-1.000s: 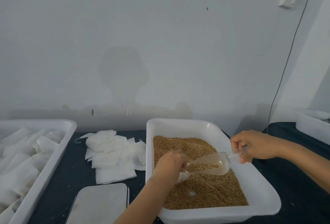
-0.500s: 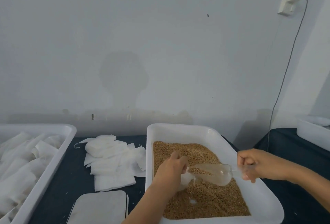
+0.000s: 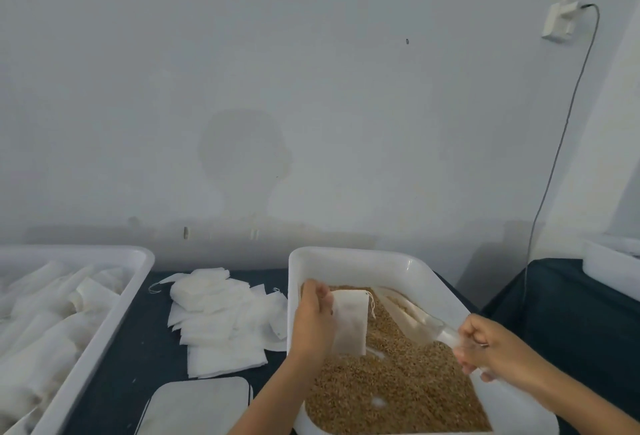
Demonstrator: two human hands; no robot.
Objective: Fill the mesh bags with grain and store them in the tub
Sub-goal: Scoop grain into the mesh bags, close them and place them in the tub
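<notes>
Over a white plastic tray of brown grain [image 3: 398,386], the left hand [image 3: 313,322] pinches a white mesh bag [image 3: 349,322]; the right hand [image 3: 491,348] grips a clear plastic scoop [image 3: 420,322]. Filled bags sit in the white tub [image 3: 104,330]; empty white bags [image 3: 221,320] remain on the desk.

Left tub [image 3: 104,299] cut by frame edge; scoop [image 3: 420,322] handle hidden inside right hand [image 3: 491,348], blurred; far-right bin [image 3: 609,268] cropped.

Packing workroom, grain tray [image 3: 349,263], bag-filled tub [image 3: 114,310], bare wall [image 3: 311,88]
</notes>
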